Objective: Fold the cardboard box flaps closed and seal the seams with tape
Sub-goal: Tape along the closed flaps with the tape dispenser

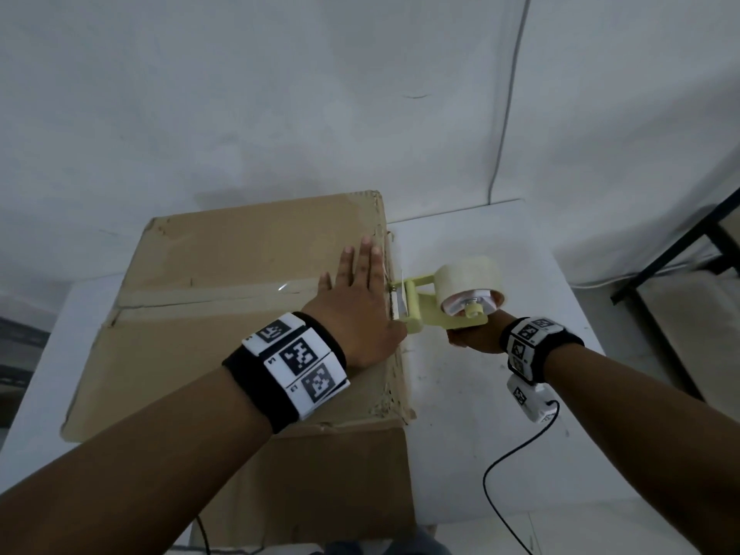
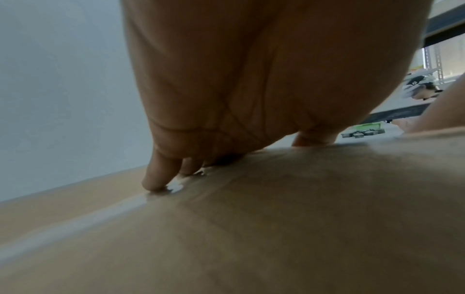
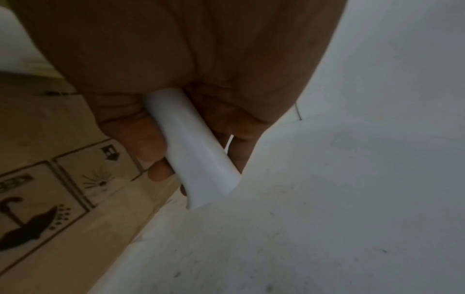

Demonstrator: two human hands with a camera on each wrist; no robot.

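Observation:
A brown cardboard box (image 1: 224, 274) stands on the white table (image 1: 500, 414) with its top flaps folded down. A strip of clear tape (image 1: 208, 300) runs along the centre seam. My left hand (image 1: 356, 286) lies flat on the box top near its right edge, fingers straight, pressing on the tape (image 2: 141, 201). Just off that edge my right hand (image 1: 472, 338) grips the white handle (image 3: 191, 147) of a pale yellow tape dispenser (image 1: 432, 310) with its tape roll (image 1: 470, 284). The dispenser's blade end touches the box's right edge.
The box side (image 3: 50, 189) bears printed handling symbols. A black cable (image 1: 508, 470) trails from my right wrist across the table. A dark metal frame (image 1: 680, 266) stands at the right, and a white wall (image 1: 360, 94) rises behind the table.

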